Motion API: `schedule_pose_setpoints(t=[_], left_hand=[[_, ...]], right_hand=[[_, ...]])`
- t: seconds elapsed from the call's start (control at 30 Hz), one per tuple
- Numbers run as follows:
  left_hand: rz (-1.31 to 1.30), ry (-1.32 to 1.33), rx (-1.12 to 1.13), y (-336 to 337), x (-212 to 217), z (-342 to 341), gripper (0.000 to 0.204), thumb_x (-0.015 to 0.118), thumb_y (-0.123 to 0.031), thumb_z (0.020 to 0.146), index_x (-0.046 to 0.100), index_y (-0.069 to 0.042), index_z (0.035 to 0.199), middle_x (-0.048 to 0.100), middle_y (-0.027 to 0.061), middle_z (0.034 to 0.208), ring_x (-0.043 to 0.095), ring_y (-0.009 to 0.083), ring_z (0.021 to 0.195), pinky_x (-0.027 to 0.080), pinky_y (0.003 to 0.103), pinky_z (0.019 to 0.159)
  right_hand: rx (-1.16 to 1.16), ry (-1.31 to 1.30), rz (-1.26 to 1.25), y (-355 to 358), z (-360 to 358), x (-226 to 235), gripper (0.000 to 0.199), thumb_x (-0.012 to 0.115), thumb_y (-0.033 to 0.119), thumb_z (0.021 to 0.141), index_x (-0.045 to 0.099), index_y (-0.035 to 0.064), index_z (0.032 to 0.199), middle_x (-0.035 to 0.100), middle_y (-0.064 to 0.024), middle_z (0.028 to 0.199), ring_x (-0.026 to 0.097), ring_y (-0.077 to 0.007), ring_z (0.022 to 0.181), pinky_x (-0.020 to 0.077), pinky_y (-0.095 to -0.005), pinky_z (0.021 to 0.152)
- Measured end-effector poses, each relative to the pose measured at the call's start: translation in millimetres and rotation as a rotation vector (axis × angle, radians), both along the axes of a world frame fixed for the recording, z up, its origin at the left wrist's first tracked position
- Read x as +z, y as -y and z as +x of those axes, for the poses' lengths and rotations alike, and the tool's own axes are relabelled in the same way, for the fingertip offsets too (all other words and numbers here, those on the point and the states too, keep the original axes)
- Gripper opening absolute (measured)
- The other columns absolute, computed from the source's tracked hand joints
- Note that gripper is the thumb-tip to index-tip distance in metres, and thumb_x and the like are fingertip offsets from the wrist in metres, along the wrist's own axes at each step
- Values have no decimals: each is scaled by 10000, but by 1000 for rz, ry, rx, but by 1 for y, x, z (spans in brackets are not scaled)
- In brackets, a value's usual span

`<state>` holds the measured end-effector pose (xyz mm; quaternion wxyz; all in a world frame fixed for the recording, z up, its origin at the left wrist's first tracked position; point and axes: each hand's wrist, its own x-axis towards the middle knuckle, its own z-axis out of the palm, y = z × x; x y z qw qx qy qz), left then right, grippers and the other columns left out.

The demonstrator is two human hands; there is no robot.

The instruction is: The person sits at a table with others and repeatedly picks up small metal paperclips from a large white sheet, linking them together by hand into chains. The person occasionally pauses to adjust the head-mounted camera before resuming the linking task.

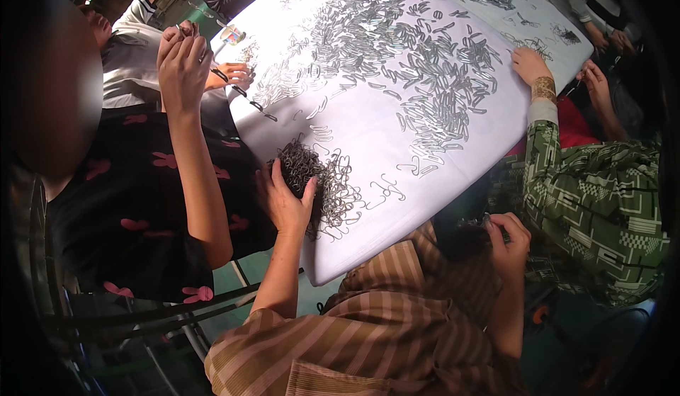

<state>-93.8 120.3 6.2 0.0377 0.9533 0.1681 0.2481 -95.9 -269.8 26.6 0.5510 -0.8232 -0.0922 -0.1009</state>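
At the near left corner of the white table, my left hand (287,201) lies against a heap of dark metal S-shaped hooks (327,196). Its thumb and fingers are spread, the fingertips touching the heap's left side. My right hand (508,244) is off the table's near right edge, above my lap. Its fingers are closed in a pinch, with small shiny bits by the fingertips that are too dark to make out. A few loose hooks (394,188) lie right of the heap.
Many flat oval metal links (439,105) cover the table's middle and far part. At left, a co-worker's raised hand (185,56) holds a hanging chain of links (241,91). A co-worker in a green patterned sleeve (542,141) reaches onto the table's right edge (510,141).
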Motion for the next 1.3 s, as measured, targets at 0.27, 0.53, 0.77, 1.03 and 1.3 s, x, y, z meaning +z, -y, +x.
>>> schedule_pose_setpoints(t=[0.27,0.53,0.77,1.03,1.3], left_hand=[[-21,28,-193,16,-6,28,597,789,-297,681,551,-153,1210,485,140,1253,414,371,1194,373,506,946],[29,-45,-238,28,18,30,643,775,-350,722,503,-179,1279,416,141,1367,351,354,1296,320,594,978],[-227,-341,-629,31,-16,-59,846,664,-559,757,394,-84,1403,210,232,1516,152,455,1403,82,621,1094],[48,-451,-924,81,-25,45,699,468,-585,883,344,-204,1455,253,126,1529,173,351,1425,113,560,1137],[-207,-303,-910,78,1,34,700,527,-489,889,335,-123,1454,230,163,1533,197,372,1416,135,540,1135]], right_hand=[[13,21,-14,-1,-8,4,64,609,-56,805,629,-51,866,592,-87,729,536,-150,616,419,-249,577],[-21,3,-44,8,-13,8,62,613,-52,808,630,-45,867,597,-87,737,536,-147,612,418,-251,570],[-18,-29,-39,17,-12,-5,60,617,-40,811,632,-44,869,599,-85,738,541,-147,619,420,-245,575],[7,-17,-13,9,-4,-6,71,617,-48,808,636,-42,876,589,-89,726,536,-158,612,422,-255,572],[-42,-56,-16,13,-9,-9,73,623,-48,803,642,-34,872,585,-86,727,531,-165,610,417,-261,564]])
